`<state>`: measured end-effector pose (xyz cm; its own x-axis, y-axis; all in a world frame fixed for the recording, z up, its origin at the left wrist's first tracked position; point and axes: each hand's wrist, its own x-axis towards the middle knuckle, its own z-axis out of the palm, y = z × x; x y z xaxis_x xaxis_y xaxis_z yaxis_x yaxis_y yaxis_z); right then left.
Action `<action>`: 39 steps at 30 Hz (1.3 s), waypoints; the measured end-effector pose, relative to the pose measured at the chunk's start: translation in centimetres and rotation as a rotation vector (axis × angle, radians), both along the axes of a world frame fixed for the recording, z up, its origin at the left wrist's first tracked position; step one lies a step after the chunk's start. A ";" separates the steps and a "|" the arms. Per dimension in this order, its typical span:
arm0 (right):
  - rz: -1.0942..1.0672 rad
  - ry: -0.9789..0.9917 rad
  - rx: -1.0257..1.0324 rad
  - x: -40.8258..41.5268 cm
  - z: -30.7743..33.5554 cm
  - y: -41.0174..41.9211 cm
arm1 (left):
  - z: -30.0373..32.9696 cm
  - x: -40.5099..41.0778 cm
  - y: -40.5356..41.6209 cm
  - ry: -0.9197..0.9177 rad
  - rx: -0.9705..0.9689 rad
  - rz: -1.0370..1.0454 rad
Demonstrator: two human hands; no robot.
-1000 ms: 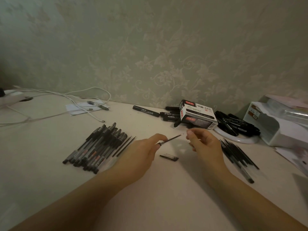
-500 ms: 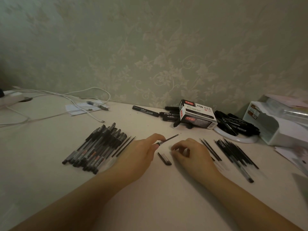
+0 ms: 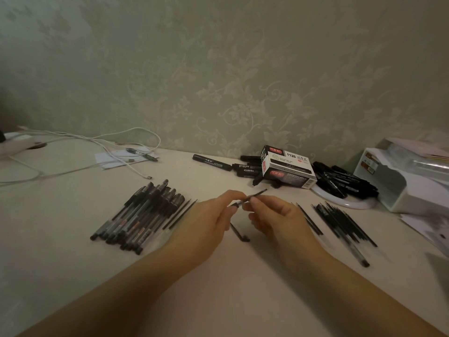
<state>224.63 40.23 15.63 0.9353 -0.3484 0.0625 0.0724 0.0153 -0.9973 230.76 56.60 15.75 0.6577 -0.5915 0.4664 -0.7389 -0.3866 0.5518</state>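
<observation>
Pen refill point(image 3: 258, 193), thin and dark, was held in the air above the counter point(image 3: 73, 251) between both hands, tilted so that its far tip pointed up and away toward the black-and-white box point(image 3: 289, 167). The left hand point(image 3: 209, 222) pinched the refill's near end, its fingers point(image 3: 234, 194) curled round it against the thumb. The right hand point(image 3: 274, 217) pinched the refill a little farther along, thumb and forefinger closed on it and the other fingers loosely bent beneath. Directly under the two hands a small dark pen part point(image 3: 239, 233) lay on the counter, apart from both. To the left sat a tidy row of black pens point(image 3: 138, 215), side by side, with two loose thin refills point(image 3: 182, 214) just beside its right edge. To the right lay a looser spread of refills and pens point(image 3: 340, 221). Behind that, black markers point(image 3: 345, 181) were piled on a white plate point(image 3: 347, 204), touching the box. More markers point(image 3: 246, 166) lay at the box's left side, with one single marker point(image 3: 211, 162) farther left. White cables point(image 3: 102, 147) trailed across the far left over a sheet of paper point(image 3: 114, 160), and a white organiser point(image 3: 401, 186) stood at the far right against the patterned wall point(image 3: 218, 81).
</observation>
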 end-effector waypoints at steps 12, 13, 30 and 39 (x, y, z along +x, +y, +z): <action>-0.389 -0.193 0.008 0.8 1.9 -4.8 | -0.2 0.6 0.3 0.001 0.059 0.074; -0.404 -0.172 -0.081 0.7 1.8 -5.4 | -0.2 0.7 0.3 0.005 0.057 0.091; -0.375 0.119 -1.362 -0.2 -0.1 -5.3 | 1.3 3.5 4.2 -0.039 0.331 0.677; -0.437 0.210 -1.392 -0.3 0.2 -6.0 | 1.1 3.3 3.8 -0.001 0.481 0.649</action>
